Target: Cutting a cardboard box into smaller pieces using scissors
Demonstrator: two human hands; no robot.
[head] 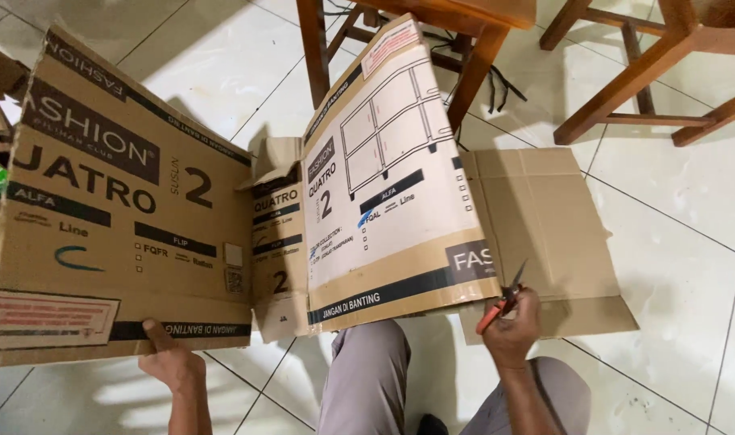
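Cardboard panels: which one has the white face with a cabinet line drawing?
The middle panel, tilted up near the right hand holding scissors; the left panel is plain brown.

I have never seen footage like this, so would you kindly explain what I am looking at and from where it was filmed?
There is one picture, taken by a camera worn on a person's head, looking down past grey-trousered knees. No machine is involved, only two bare hands. The left hand grips the bottom edge of a large flattened brown cardboard box with black and white printing, which stands partly opened on the white tiled floor. The right hand holds small scissors with orange-red handles at the box's lower right edge. Brown wooden chair legs stand behind it.
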